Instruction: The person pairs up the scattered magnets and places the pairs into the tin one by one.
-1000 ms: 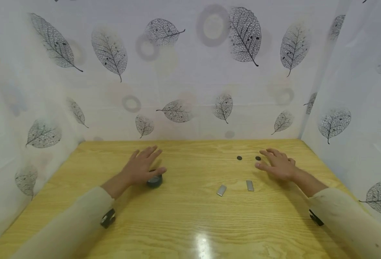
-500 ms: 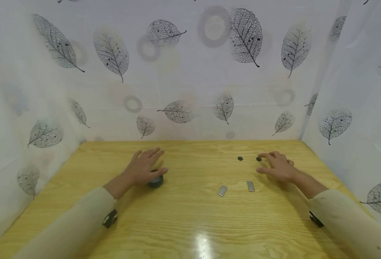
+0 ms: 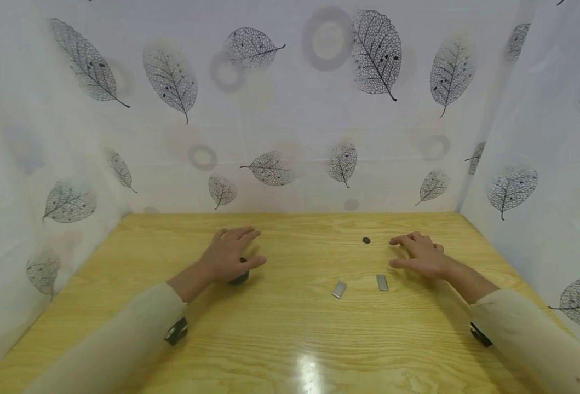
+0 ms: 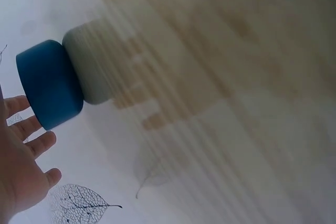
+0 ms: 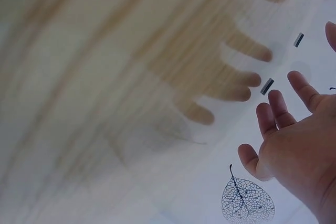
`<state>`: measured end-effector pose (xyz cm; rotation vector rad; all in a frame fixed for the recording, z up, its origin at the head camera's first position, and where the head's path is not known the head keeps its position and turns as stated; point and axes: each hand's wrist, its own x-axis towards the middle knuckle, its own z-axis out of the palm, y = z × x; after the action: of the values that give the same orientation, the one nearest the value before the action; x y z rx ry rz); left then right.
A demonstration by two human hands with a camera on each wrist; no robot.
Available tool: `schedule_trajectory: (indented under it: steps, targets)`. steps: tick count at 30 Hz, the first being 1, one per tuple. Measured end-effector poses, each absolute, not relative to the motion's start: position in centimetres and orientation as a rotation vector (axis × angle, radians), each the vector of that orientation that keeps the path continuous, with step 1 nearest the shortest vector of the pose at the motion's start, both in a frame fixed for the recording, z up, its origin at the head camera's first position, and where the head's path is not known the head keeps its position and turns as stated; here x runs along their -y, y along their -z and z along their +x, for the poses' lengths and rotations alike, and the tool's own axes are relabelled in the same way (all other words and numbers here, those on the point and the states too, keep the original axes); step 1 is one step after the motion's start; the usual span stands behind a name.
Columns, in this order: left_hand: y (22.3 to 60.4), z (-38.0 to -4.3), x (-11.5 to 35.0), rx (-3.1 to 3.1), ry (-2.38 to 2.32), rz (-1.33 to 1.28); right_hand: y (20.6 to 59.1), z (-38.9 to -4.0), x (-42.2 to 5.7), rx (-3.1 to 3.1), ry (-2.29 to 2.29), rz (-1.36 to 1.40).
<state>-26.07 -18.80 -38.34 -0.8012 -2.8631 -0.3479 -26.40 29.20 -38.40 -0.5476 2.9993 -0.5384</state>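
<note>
My left hand (image 3: 228,256) hangs over a short dark cylinder (image 3: 240,278), fingers spread and thumb apart. Its side looks blue in the left wrist view, where the cylinder (image 4: 50,85) stands beyond the fingers; whether they touch it I cannot tell. My right hand (image 3: 423,256) reaches over the table's far right, fingers loosely bent. Its index fingertip partly covers a small black disc (image 3: 391,242); contact is unclear. Another black disc (image 3: 366,240) lies to its left. Nearer me are two silvery rectangular pieces, one tilted piece (image 3: 339,289) and one straighter piece (image 3: 382,283).
Everything lies on a glossy wood-grain table (image 3: 280,328), which mirrors the hands in both wrist views. A white leaf-patterned curtain (image 3: 290,120) closes in the back and both sides. Small dark devices, a left one (image 3: 176,331) and a right one (image 3: 480,335), sit under the sleeves.
My left hand has shifted a little to the right and covers more of the cylinder. The right index fingertip has come over the nearer black disc. The silvery pieces have not moved.
</note>
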Motion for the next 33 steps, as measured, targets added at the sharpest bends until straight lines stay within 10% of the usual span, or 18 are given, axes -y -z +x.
schedule_trajectory:
  steps: [33]
  targets:
    - [38.2, -25.8, 15.1, 2.853, 0.301, -0.960, 38.2, -26.1, -28.4, -2.927, 0.559, -0.671]
